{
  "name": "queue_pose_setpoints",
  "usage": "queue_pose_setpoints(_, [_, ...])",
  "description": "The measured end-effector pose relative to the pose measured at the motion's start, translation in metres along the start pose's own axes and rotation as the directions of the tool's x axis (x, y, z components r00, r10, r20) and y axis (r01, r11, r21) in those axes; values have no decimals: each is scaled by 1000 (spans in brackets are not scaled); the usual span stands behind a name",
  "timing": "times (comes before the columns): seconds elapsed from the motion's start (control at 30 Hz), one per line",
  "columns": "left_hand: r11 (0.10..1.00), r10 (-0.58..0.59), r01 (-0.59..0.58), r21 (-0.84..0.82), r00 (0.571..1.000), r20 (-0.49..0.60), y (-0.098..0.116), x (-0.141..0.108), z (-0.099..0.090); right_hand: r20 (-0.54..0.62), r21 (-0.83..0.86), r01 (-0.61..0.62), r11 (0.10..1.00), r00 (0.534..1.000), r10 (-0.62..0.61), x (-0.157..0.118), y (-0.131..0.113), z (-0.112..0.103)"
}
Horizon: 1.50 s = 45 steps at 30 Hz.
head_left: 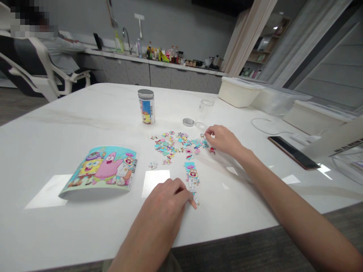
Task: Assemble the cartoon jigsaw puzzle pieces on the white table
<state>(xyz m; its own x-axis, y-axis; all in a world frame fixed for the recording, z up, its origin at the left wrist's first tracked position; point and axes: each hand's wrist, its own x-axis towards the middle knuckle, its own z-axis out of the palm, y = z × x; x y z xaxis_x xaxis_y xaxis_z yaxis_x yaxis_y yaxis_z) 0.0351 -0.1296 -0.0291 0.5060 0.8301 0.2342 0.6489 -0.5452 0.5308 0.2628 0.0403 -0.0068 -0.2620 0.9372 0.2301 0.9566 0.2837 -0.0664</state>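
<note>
Lower centre of the frame: the left hand (167, 198) rests on the white surface (56, 124), fingers curled loosely, its fingertips pressing the lowest piece of a short assembled puzzle strip (192, 179) that runs upward from them toward mid-frame. Whether a piece is pinched there cannot be told.

For this joining step, a sound approach is likely to hold the strip flat with the near hand and bring each new piece in level, matching colour and tab before pressing down.

Left of the strip lies the curved reference picture (103, 169), arched off the surface. Just above the strip, the loose puzzle pieces (178, 144) spread in a scatter at centre frame. The right hand (222, 139) reaches to the scatter's right edge, fingers bent, tips closed on or touching a piece; the grip is not clear.

Beyond stand a labelled lidded jar (146, 106), a loose metal lid (188, 122) and an open clear jar (204, 112). A phone (293, 152) lies at right.
</note>
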Motion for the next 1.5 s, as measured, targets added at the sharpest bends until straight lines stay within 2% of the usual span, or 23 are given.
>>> queue_pose_setpoints(0.17, [995, -96, 97, 35, 995, -31, 11, -1, -5, -53, 101, 81, 992, 996, -76, -2, -4, -2])
queue_pose_setpoints(0.27, [990, -133, 134, 52, 991, -22, 17, -1, -4, -104, 248, 288, 925, 957, -270, -7, -14, -11])
queue_pose_setpoints(0.33, [988, -141, 141, 60, 990, -4, 19, 0, -2, -84, 416, 463, 782, 876, -474, -12, -23, -19])
queue_pose_setpoints(0.4, [988, -139, 139, 65, 990, 7, 20, 2, -1, 22, 590, 516, 621, 758, -652, -18, -33, -26])
queue_pose_setpoints(0.43, [988, -139, 138, 65, 990, 9, 20, 2, -1, 70, 640, 508, 576, 708, -703, -21, -37, -28])
queue_pose_setpoints(0.5, [989, -141, 140, 51, 990, 8, 19, 3, 0, 141, 697, 485, 528, 630, -764, -25, -43, -30])
queue_pose_setpoints(0.6, [990, -138, 138, 4, 990, 4, 18, 3, 0, 183, 730, 463, 503, 576, -797, -29, -46, -29])
queue_pose_setpoints(0.83, [990, -130, 129, -47, 991, -20, 18, 2, 1, 285, 713, 419, 562, 559, -778, -30, -47, -26])
queue_pose_setpoints(1.27, [995, -94, 92, -43, 995, -41, 17, 6, 1, 293, 712, 420, 562, 549, -782, -30, -46, -25])
queue_pose_setpoints(1.5, [989, -141, 138, -45, 989, -55, 17, 4, 0, 292, 713, 420, 561, 550, -783, -31, -46, -25])
